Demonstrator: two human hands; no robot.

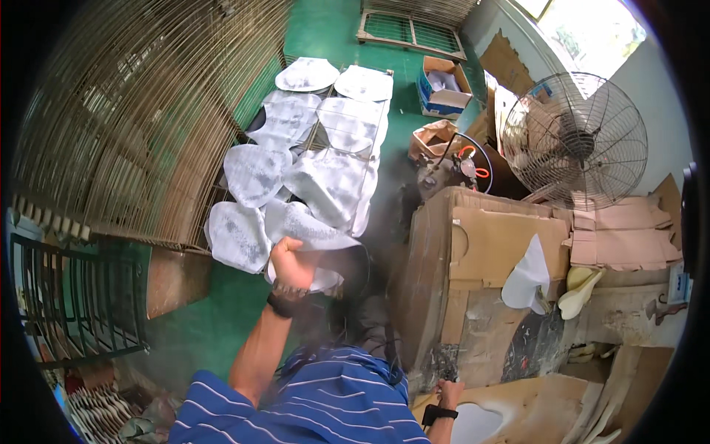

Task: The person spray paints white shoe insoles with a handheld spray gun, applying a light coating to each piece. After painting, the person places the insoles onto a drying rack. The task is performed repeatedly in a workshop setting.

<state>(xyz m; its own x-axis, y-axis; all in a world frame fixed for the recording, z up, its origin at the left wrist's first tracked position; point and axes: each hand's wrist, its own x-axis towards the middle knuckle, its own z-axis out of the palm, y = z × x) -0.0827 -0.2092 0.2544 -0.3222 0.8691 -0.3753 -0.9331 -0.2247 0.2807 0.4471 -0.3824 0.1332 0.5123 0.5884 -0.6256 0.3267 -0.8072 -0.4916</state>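
Note:
My left hand point(292, 264) is closed at the near edge of a white, grey-speckled cut sheet point(309, 228), which seems pinched in its fingers. That sheet tilts over the near end of a wire rack point(323, 135), where several similar rounded white sheets point(258, 175) lie in two rows. Low on the right, my right hand point(448, 394) is curled beside the worktable's stained side. A small dark shape shows at its fingers, too unclear to name. Close to that wrist lies a smooth white cut piece point(475, 423) on a brown board point(540, 403).
Tall stacked wire racks point(163, 111) stand on the left. A cardboard-covered worktable point(510, 222) on the right bears a white curved piece point(529, 281). Behind it are a large caged fan point(577, 140), a machine with orange tubing point(467, 169) and an open carton point(444, 87).

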